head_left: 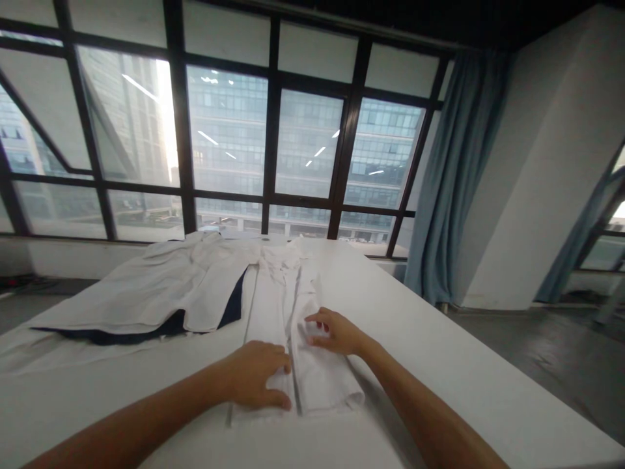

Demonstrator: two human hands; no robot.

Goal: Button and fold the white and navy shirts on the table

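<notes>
A white garment (pixel 263 306) lies lengthwise on the table in two long panels with a dark gap between them; it looks like trousers, but I cannot tell for certain. My left hand (pixel 258 374) rests on the left panel near its close end, thumb and fingers apart. Over the right panel is my right hand (pixel 336 331), its fingers slightly bent and apart from the thumb, with nothing visible between them. The near right corner of the garment is a little raised and curled. Toward the window, the garment's far end is bunched and wrinkled.
On the left of the white table (pixel 415 378) spreads another white garment (pixel 161 280) with a dark blue underside showing. Behind the table stand large framed windows (pixel 229 130). A blue curtain (pixel 444 195) hangs at the right, beside a pale pillar (pixel 517 195).
</notes>
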